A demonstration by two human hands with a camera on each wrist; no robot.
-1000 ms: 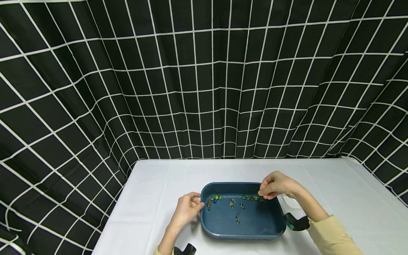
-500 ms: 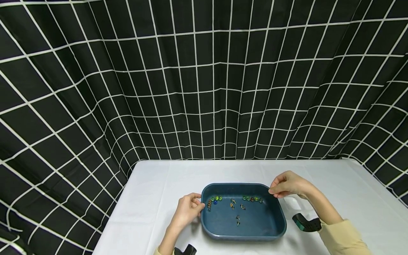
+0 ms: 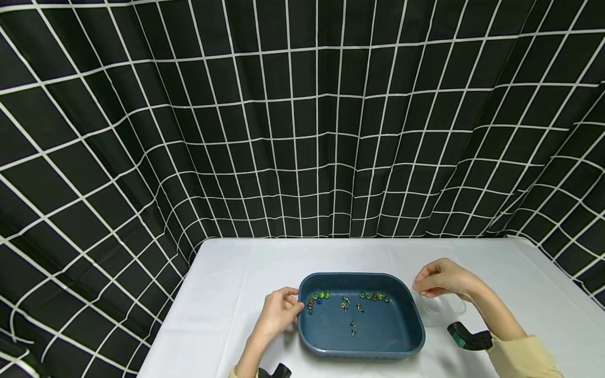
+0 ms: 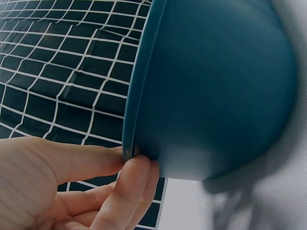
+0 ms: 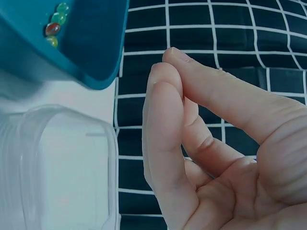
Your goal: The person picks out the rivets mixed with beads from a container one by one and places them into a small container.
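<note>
A dark teal tray (image 3: 361,353) sits on the white table. My left hand (image 3: 279,312) grips its left rim, the thumb on the edge and the fingers under it (image 4: 129,177). Inside, a row of marbles (image 3: 374,296) lies along the far wall, a second cluster of marbles (image 3: 317,297) sits at the left end, and small metal bits (image 3: 352,310) lie in the middle. My right hand (image 3: 439,278) hovers right of the tray above a clear plastic container (image 3: 441,310). Its thumb and fingertips (image 5: 168,62) press together, and nothing shows between them.
The white table (image 3: 227,294) ends at a black curtain with a white grid (image 3: 302,131). A wrist-worn camera (image 3: 468,338) sits by my right sleeve. The tray's corner (image 5: 96,72) and the container's rim (image 5: 62,167) lie close under my right hand.
My right hand drew back from the right end of the marble row, out of the tray and rightward to above the clear container. The left hand and tray stayed put.
</note>
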